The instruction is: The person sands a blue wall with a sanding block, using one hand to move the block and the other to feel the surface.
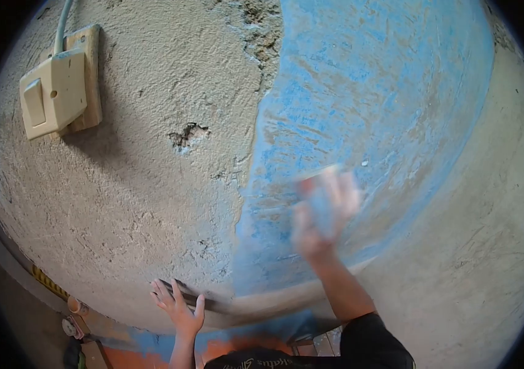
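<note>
My right hand (323, 212) is raised against the blue-painted part of the wall (360, 92). It is motion-blurred and presses a small bluish pad or sheet (322, 206) flat to the surface; what the pad is I cannot tell. My left hand (179, 306) rests lower down with fingers spread, laid open on the wall's bottom edge beside a dark ledge (197, 298). It holds nothing.
Rough grey plaster (133, 184) covers the wall's left side, with a chipped hole (187, 135). A cream light switch (53, 92) on a wooden block sits at the upper left, cable running upward. Small tools or cans (74, 317) lie on the floor at the lower left.
</note>
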A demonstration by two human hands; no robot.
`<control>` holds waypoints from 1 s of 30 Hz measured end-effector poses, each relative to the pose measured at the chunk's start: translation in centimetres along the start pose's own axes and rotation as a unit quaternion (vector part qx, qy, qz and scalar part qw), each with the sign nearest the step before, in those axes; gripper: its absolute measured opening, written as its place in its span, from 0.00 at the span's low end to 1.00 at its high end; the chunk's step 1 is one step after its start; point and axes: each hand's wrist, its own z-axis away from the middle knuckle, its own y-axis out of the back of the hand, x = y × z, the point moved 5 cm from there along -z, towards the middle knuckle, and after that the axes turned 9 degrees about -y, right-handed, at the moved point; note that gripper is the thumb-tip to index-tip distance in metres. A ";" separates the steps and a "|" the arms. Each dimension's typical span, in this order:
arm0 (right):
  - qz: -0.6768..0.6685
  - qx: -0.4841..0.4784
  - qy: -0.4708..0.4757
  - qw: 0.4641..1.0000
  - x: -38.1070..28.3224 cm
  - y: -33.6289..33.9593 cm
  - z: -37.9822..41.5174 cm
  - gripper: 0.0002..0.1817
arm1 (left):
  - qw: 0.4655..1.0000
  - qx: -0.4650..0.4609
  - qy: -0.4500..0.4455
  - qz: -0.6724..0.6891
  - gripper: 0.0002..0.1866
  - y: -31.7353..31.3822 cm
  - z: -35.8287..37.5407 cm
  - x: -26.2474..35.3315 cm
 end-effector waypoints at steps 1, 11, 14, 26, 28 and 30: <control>0.085 -0.090 0.069 0.990 -2.7 0.9 1.7 0.21 | 1.000 0.002 0.003 0.001 0.49 0.0 0.0 0.1; 0.112 -0.165 0.159 0.967 -2.2 1.5 1.6 0.22 | 0.999 -0.032 -0.004 0.010 0.49 1.0 -0.3 0.4; 0.106 -0.060 0.076 0.990 1.5 2.0 -2.1 0.21 | 0.999 -0.032 -0.009 0.000 0.49 0.9 -0.2 0.2; 0.043 -0.026 0.015 0.999 2.9 1.3 0.2 0.28 | 0.999 -0.018 0.020 0.037 0.50 1.2 -0.4 1.2; 0.090 -0.196 0.094 0.972 -0.7 1.7 3.4 0.29 | 0.999 -0.012 0.024 0.042 0.50 1.3 -0.3 1.6; 0.123 -0.247 0.112 0.955 -1.1 1.8 3.5 0.31 | 0.999 -0.006 0.020 0.042 0.50 1.2 -0.6 1.5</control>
